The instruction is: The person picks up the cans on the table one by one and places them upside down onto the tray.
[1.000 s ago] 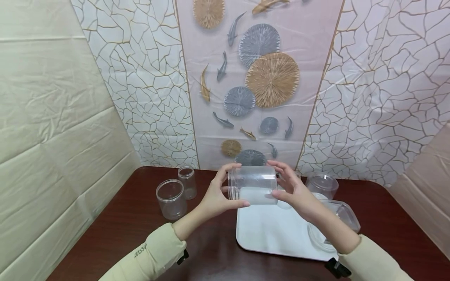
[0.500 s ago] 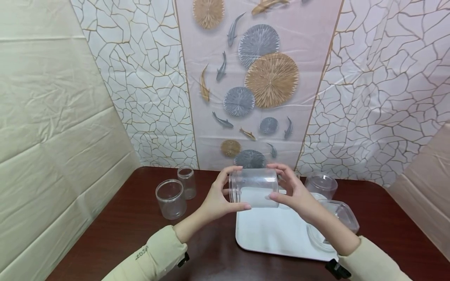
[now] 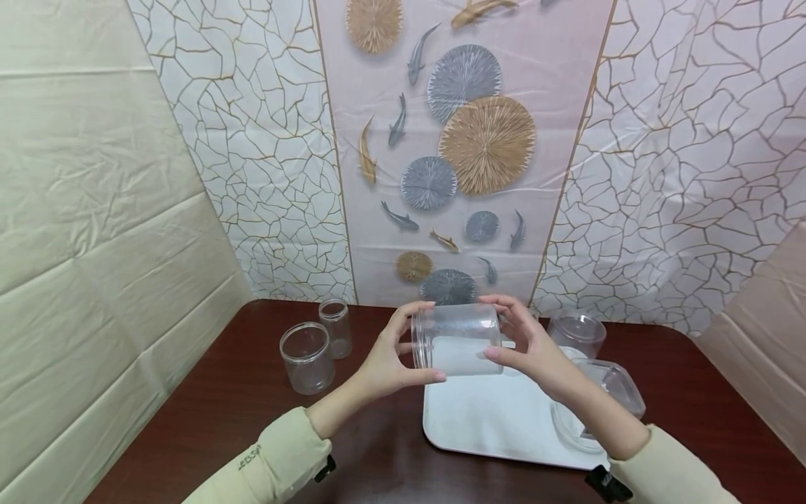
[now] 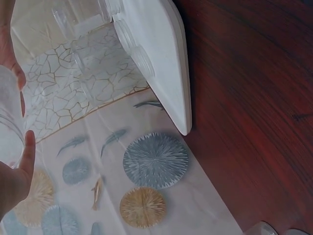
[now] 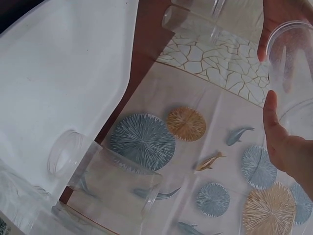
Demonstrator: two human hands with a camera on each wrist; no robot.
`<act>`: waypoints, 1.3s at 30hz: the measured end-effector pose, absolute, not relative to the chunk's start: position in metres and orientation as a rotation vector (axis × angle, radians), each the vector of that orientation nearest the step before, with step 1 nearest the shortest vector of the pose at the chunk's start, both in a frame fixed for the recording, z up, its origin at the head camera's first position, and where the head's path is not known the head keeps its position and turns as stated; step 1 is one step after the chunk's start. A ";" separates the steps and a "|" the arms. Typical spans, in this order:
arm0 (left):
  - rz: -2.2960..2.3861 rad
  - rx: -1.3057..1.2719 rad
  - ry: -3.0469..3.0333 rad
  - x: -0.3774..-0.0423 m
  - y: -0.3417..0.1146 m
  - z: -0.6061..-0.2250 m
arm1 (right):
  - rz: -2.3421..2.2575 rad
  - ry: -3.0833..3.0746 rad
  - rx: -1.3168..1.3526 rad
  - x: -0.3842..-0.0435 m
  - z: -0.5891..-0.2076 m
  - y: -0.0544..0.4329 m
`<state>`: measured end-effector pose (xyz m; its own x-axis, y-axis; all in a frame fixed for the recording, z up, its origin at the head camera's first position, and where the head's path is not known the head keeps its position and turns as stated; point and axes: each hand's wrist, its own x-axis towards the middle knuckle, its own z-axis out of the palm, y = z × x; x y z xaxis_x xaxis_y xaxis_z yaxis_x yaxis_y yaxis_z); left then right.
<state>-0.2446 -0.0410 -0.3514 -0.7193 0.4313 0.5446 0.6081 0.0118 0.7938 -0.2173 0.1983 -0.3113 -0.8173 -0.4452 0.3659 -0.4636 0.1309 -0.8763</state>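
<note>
Wide jar (image 3: 308,371): on bench (image 3: 220,406), 9 o'clock from held jar (image 3: 456,325).
Left grip (image 3: 383,362): pinching ridged end.
Held jar: aloft, sideways; step seems two-handed steadying; next move likely needs even pressure.
Right grip (image 3: 535,355): pinching 3 o'clock end.
Tray (image 3: 491,427): held jar's 5 o'clock.

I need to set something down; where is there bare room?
Bare: the dark red wood-grain table between the wide clear cylindrical plastic jar and the white rectangular tray; also the tray's near left part. Crowded: the tray's right side, around the clear angular plastic container.
</note>
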 end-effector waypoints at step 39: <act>-1.772 -1.199 -2.117 -0.240 -0.075 -0.359 | 1.762 -2.397 1.012 -0.221 -0.311 0.199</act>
<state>-0.2398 -0.0746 -0.3585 -0.6754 0.4806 0.5593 0.6353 -0.0061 0.7723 -0.2206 0.1990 -0.3109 -0.7925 -0.4918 0.3608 -0.4911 0.1638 -0.8555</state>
